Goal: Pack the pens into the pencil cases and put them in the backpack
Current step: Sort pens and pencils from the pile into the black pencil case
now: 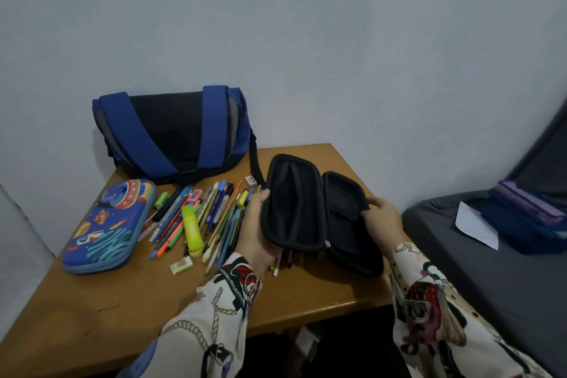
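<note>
On the far left of the brown table [92,316] lies a blue pencil case [107,227] with a rocket and planets on it. It is zipped up and flat. Behind it, against the wall, sits the blue and black backpack [175,132], lying on the table with its straps facing up. Just right of the blue case is a messy pile of pens [211,218] and pencils, with a fat yellow highlighter [191,230] lying on top. A small green eraser [161,200] sits beside the pile, and a white eraser [181,265] lies near the front of it. Next comes the left hand [254,233]. Its fingers curl round the left half of a black pencil case [313,212], with the thumb on the rim. The black case is wide open like a book and held up just over the table, above a few pens. The right hand [383,218] pinches the edge of the case's right half. Both arms wear white sleeves with pictures. On the far right is a dark bed with a blue box [524,221] and a white paper [475,224].
</note>
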`<state>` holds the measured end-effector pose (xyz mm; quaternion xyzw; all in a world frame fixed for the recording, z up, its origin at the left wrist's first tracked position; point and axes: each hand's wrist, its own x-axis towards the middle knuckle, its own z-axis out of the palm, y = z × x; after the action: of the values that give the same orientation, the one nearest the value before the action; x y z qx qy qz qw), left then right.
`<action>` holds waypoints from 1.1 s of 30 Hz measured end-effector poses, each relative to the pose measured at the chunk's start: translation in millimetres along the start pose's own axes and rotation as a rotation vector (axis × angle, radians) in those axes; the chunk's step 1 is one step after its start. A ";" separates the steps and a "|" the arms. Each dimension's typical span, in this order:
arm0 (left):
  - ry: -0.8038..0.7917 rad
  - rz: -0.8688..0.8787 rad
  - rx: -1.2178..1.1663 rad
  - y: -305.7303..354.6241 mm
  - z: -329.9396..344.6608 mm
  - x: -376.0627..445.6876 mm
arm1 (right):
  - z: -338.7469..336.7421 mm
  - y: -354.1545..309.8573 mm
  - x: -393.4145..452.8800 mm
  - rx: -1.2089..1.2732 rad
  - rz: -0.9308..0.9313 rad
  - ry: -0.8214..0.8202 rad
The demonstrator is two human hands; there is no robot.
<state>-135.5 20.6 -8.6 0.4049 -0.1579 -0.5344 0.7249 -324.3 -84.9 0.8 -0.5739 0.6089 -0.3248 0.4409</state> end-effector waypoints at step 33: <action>-0.153 0.203 0.685 -5.5 16.2 6.6 | 42.7 -26.2 -38.1 0.527 -0.145 -0.193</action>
<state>-147.3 7.4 -4.0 0.5653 -0.4210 -0.4048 0.5826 -276.5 -46.1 13.6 -0.5097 0.4163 -0.4464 0.6064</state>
